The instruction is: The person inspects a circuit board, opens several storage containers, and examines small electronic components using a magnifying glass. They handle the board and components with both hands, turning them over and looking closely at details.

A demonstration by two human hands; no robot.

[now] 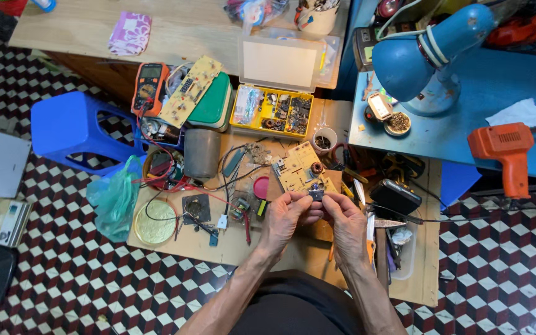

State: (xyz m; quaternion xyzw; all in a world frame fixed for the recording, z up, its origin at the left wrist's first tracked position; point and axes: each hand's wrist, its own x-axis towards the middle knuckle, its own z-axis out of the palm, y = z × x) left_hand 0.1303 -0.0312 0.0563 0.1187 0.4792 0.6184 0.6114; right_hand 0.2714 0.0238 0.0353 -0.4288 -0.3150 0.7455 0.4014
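Note:
My left hand (285, 218) and my right hand (346, 218) meet over a low wooden board (237, 245), and together they pinch a small grey electronic part (316, 195) between the fingertips. Just beyond the part lies a pale yellow circuit board (299, 169) with a copper coil (316, 168) on it. My forearms reach in from the bottom edge.
A yellow parts box (274, 111) with an open lid, an orange multimeter (149, 87), a grey cup (201, 152) and red wires sit on the board. At the right are a blue desk lamp (426, 59) and an orange soldering gun (509, 155). A blue stool (72, 130) stands at the left.

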